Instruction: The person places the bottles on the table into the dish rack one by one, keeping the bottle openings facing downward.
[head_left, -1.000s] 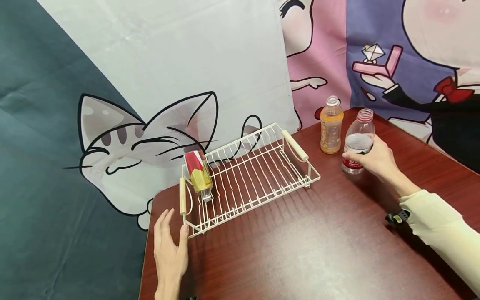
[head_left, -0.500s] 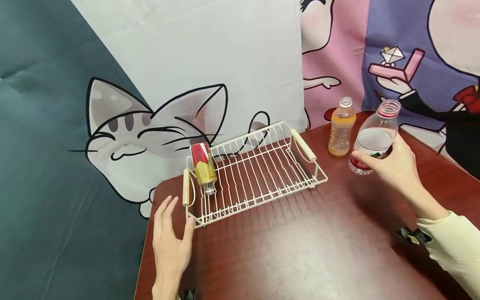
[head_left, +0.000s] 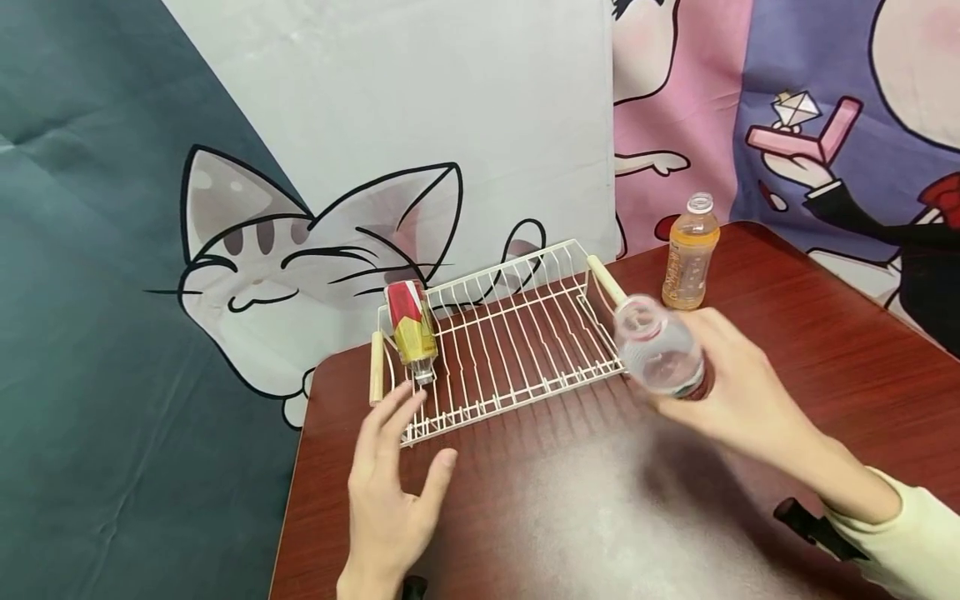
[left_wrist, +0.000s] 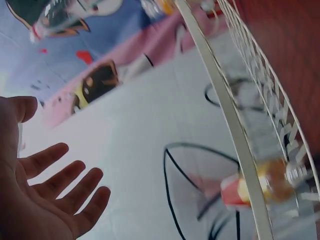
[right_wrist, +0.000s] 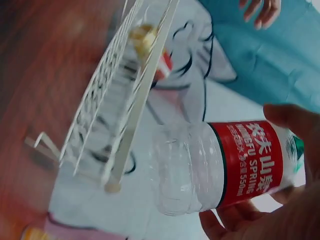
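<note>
Figure. The right hand (head_left: 738,392) grips a clear plastic water bottle with a red label (head_left: 660,354), fingers curled round its labelled lower body; the bottle is tilted steeply, its open neck turned toward the white wire dish rack with wooden handles (head_left: 517,333), and it hangs in the air just off the rack's right end, above the dark red wooden table (head_left: 637,500). The right-wrist view shows the same bottle (right_wrist: 225,167) apparently empty and uncapped, held only at the label. The left hand (head_left: 390,492) is empty, fingers spread and relaxed, near the rack's front-left corner without clearly touching it. A bottle with a red and yellow label (head_left: 408,333) stands neck-down at the rack's left end; an uncapped orange drink bottle (head_left: 688,254) stands near the table's far edge, behind the right hand.

Risks, as judged from this pose: the light, smooth bottle may slip or buckle in a grip taken so low; its neck may strike a wire or the right handle rather than pass between the wires; the unsteadied rack may slide toward the table's left edge; the forearm may knock over the orange bottle and spill it.
</note>
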